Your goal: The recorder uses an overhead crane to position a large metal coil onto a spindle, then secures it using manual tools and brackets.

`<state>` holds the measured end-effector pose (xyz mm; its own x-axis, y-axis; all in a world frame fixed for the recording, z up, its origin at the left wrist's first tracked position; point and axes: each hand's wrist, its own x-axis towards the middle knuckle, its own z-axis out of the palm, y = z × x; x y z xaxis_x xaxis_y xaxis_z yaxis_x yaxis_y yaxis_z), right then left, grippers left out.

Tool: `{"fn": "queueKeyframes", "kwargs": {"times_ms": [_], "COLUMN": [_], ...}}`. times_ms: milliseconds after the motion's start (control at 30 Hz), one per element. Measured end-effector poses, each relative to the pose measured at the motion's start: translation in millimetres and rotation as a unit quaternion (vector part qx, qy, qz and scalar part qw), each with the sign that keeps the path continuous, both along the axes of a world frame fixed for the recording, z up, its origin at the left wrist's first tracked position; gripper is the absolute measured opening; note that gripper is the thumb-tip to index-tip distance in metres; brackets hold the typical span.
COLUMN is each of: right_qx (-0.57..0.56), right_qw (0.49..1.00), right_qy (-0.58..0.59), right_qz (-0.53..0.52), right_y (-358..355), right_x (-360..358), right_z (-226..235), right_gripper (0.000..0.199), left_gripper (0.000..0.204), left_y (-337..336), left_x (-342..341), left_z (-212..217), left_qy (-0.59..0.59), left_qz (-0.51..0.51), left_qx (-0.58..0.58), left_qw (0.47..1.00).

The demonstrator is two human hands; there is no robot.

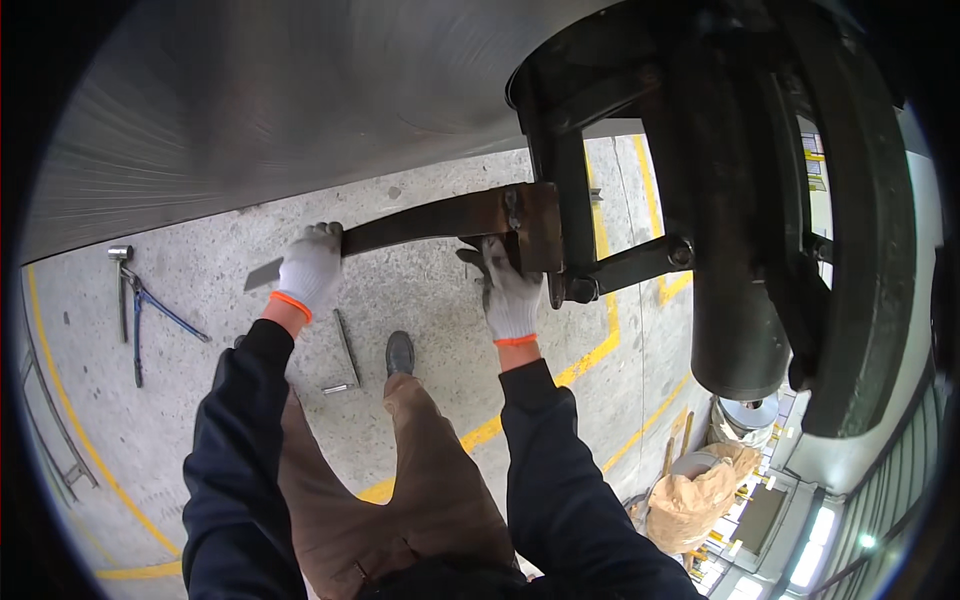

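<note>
A long, dark metal bar (430, 222) reaches left from a black steel frame (575, 190), above the floor. At its right end is a rusty brown end plate (538, 225). My left hand (312, 268), in a white knit glove with an orange cuff, is closed around the bar near its left end, and a thin grey tip (264, 274) sticks out past it. Under the end plate, my right hand (512, 298), gloved alike, presses up against the bar with its fingers bent around the lower edge. Part of those fingers is hidden behind the metal.
A ratchet-like tool (121, 290) and blue-handled pliers (165, 315) lie on the concrete at left. An L-shaped wrench (346, 350) lies by my shoe (399, 353). A large metal wall (300, 90) stands ahead; a black cylinder (740, 330) hangs at right.
</note>
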<state>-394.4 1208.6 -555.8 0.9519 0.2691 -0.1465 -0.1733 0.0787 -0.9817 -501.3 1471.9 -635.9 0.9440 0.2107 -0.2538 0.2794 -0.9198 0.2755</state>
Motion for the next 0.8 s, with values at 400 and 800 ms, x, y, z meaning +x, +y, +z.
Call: {"fn": "queueKeyframes", "kwargs": {"times_ms": [400, 800], "right_qx": [0.082, -0.135], "right_qw": [0.981, 0.985], "right_qy": [-0.043, -0.092], "right_qz": [-0.168, -0.064], "right_y": [51.7, 78.2], "right_x": [18.5, 46.2], "right_z": [-16.0, 12.3], "right_gripper": [0.03, 0.022], "left_gripper": [0.024, 0.028], "left_y": [12.6, 24.9], "left_x": [8.9, 15.9], "left_z": [-21.8, -15.6], "left_qy": [-0.08, -0.075], "left_qz": [0.039, 0.035], "left_qx": [-0.013, -0.017], "left_qw": [0.996, 0.996]}}
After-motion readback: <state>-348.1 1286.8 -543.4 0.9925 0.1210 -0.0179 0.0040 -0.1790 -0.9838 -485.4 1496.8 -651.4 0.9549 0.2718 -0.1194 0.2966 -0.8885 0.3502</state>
